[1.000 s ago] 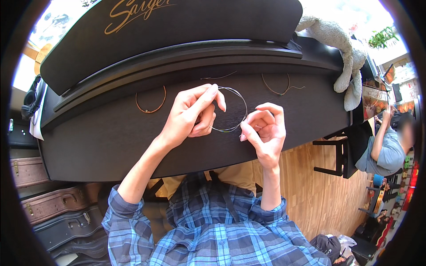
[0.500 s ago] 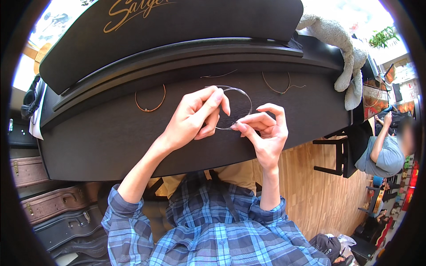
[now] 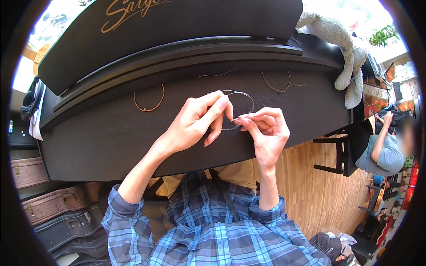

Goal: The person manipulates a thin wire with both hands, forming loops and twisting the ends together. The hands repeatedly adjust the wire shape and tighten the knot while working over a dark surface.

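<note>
A thin silvery guitar string (image 3: 252, 101), coiled into a loop, is held above the dark table-like surface between my hands. My left hand (image 3: 195, 119) is closed over the left side of the loop, its index fingertip reaching toward the right fingertips. With thumb and index finger, my right hand (image 3: 268, 129) pinches the loop's lower right part. Fingers hide some of the string. Beyond my left hand lies a copper-coloured coiled string (image 3: 148, 110). Farther right rests another thin coiled string (image 3: 279, 91) with a loose tail. A short loose strand (image 3: 217, 75) lies between them.
The black surface (image 3: 102, 146) belongs to a piano-like body with a raised panel (image 3: 186, 22) behind. A grey plush toy (image 3: 350, 66) hangs over its right end. Instrument cases (image 3: 57, 205) are stacked at left. A seated person (image 3: 381, 148) is at right, by a black stool.
My left fingers have moved down and right, closer to the right fingertips. The right hand has shifted slightly, and the loop has moved with it, still held.
</note>
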`<control>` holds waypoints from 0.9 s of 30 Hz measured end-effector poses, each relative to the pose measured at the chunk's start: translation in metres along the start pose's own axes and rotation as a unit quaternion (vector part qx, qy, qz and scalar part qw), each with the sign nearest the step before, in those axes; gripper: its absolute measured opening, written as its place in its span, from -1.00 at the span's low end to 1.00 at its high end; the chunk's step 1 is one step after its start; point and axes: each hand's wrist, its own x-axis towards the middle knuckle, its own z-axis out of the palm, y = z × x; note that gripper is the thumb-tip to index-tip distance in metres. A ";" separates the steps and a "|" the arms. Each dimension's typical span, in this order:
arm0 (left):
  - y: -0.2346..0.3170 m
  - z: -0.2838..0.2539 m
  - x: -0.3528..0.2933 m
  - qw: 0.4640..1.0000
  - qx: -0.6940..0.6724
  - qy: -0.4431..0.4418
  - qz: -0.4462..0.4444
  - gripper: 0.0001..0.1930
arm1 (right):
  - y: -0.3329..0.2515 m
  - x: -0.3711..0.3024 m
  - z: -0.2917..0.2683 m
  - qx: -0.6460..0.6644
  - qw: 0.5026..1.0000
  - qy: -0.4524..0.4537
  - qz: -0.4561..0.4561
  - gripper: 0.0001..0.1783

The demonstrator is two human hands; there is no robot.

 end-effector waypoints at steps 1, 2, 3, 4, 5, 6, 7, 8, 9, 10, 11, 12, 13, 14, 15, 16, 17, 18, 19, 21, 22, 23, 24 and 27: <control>0.000 0.000 0.000 1.000 0.006 0.002 0.001 -0.62 | 0.000 0.000 0.000 -0.006 1.000 -0.006 -0.003 -0.81; 0.000 0.001 0.000 1.000 0.014 0.003 0.004 -0.62 | 0.000 0.000 0.000 -0.009 1.000 -0.009 -0.002 -0.85; 0.000 0.001 0.001 1.000 0.022 0.004 0.007 -0.62 | 0.000 0.000 0.000 -0.023 1.000 -0.020 -0.008 -0.86; 0.000 0.001 0.001 0.999 0.030 0.005 0.010 -0.62 | -0.001 0.000 0.000 -0.034 0.999 -0.027 -0.009 -0.86; 0.000 0.001 0.001 0.999 0.038 0.008 0.010 -0.62 | -0.001 0.000 0.000 -0.042 0.999 -0.032 -0.006 -0.85; 0.000 0.001 0.001 0.999 0.046 0.012 0.009 -0.62 | -0.001 0.000 0.001 -0.046 0.998 -0.037 -0.007 -0.84; 0.001 0.001 0.001 0.998 0.054 0.015 0.009 -0.63 | 0.000 0.000 0.002 -0.046 0.998 -0.039 -0.004 -0.82; 0.001 0.001 0.001 0.998 0.056 0.020 0.003 -0.62 | 0.000 0.001 0.003 -0.046 0.998 -0.040 0.001 -0.80; 0.001 0.001 0.001 0.998 0.058 0.025 -0.003 -0.62 | 0.000 0.001 0.003 -0.068 0.996 -0.047 -0.012 -0.79; 0.001 0.002 0.001 0.998 0.059 0.030 -0.008 -0.62 | 0.001 0.002 0.004 -0.090 0.994 -0.053 -0.024 -0.79; 0.001 0.002 0.001 0.998 0.054 0.034 -0.010 -0.62 | 0.001 0.003 0.005 -0.113 0.991 -0.058 -0.035 -0.78; 0.000 0.002 0.001 0.998 0.048 0.038 -0.010 -0.62 | 0.001 0.004 0.005 -0.119 0.990 -0.069 -0.040 -0.78; 0.000 0.002 0.001 0.998 0.041 0.042 -0.010 -0.62 | 0.000 0.004 0.005 -0.127 0.988 -0.079 -0.043 -0.77; 0.000 0.001 0.001 0.998 0.038 0.045 -0.010 -0.63 | 0.000 0.005 0.005 -0.135 0.986 -0.088 -0.047 -0.77; -0.001 0.001 0.001 0.998 0.034 0.048 -0.009 -0.63 | -0.001 0.005 0.005 -0.134 0.985 -0.100 -0.046 -0.76; -0.001 0.001 0.001 0.998 0.031 0.051 -0.008 -0.63 | -0.002 0.006 0.005 -0.133 0.984 -0.112 -0.045 -0.74; -0.002 0.001 0.001 0.998 0.028 0.053 -0.007 -0.62 | -0.003 0.006 0.005 -0.131 0.983 -0.123 -0.044 -0.73; -0.003 0.000 0.001 0.998 0.026 0.056 -0.005 -0.61 | -0.004 0.006 0.006 -0.130 0.982 -0.130 -0.043 -0.72; -0.003 0.000 0.001 0.998 0.023 0.058 -0.003 -0.60 | -0.005 0.006 0.006 -0.130 0.981 -0.138 -0.043 -0.71; -0.004 0.000 0.002 0.998 0.017 0.067 0.002 -0.60 | -0.007 0.005 0.007 -0.128 0.979 -0.152 -0.041 -0.69; -0.005 0.000 0.002 0.997 0.014 0.071 0.005 -0.60 | -0.007 0.004 0.008 -0.128 0.978 -0.158 -0.040 -0.69; -0.005 0.000 0.002 0.997 0.011 0.074 0.005 -0.61 | -0.008 0.004 0.008 -0.122 0.978 -0.166 -0.034 -0.68; -0.005 0.000 0.002 0.997 0.007 0.077 0.006 -0.62 | -0.008 0.004 0.008 -0.130 0.977 -0.164 -0.044 -0.68; -0.005 0.000 0.002 0.997 0.007 0.079 0.006 -0.63 | -0.007 0.005 0.006 -0.136 0.976 -0.163 -0.054 -0.69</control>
